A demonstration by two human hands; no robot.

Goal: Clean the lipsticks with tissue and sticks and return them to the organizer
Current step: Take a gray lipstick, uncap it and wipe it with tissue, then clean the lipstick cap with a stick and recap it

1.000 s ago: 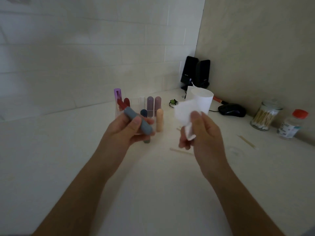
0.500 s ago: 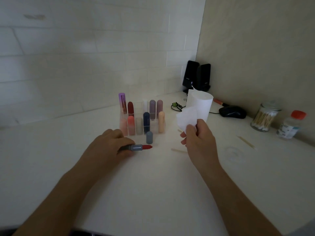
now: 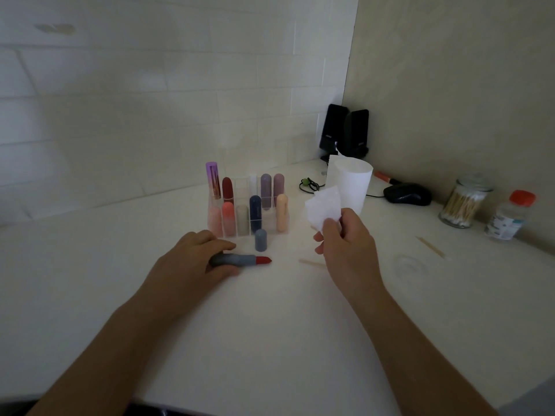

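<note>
An uncapped grey-blue lipstick (image 3: 240, 260) with its red tip pointing right lies flat on the white counter. My left hand (image 3: 192, 259) rests on its rear end, fingers curled around the tube. Its grey-blue cap (image 3: 260, 240) stands upright just behind it. Behind the cap stands the clear organizer (image 3: 270, 219), holding several capped lipsticks in two rows. My right hand (image 3: 345, 241), raised to the right of the organizer, pinches a folded white tissue (image 3: 322, 210). A thin wooden stick (image 3: 310, 262) lies on the counter below that hand.
A tissue roll (image 3: 351, 187) stands behind my right hand. Further right are a black mouse (image 3: 407, 194), a glass jar of cotton swabs (image 3: 462, 204), a red-capped bottle (image 3: 510, 216) and another stick (image 3: 431, 247). Two black speakers (image 3: 345, 132) stand in the corner.
My left hand has come down from in front of the organizer and laid the lipstick flat on the counter. My right hand with the tissue stays raised, nearly still.
</note>
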